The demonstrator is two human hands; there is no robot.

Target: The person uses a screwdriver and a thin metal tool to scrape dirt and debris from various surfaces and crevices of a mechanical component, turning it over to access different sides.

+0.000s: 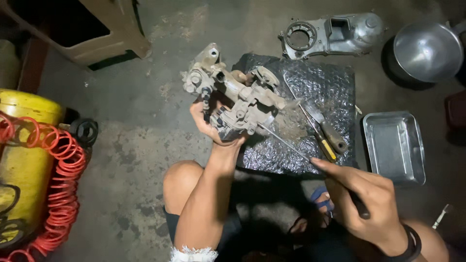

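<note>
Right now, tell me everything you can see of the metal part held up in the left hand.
The carburetor-like metal part is a dull, grimy beige-grey casting with knobs, ports, a round wheel-like fitting at its upper right and a dark ribbed piece on its left side. The left hand grips it from beneath, holding it tilted above the concrete floor at the edge of the black bubble-wrap sheet. The thin shaft of the screwdriver in the right hand reaches its lower right side.

One carburettor (233,99) is counted, two screwdrivers, one long-shafted (291,145) and one yellow-handled (320,140), one brush (325,123), one steel tray (394,145), one round metal bowl (427,51), one engine cover (335,34), one red coiled hose (58,184), one yellow tank (24,165).
</note>
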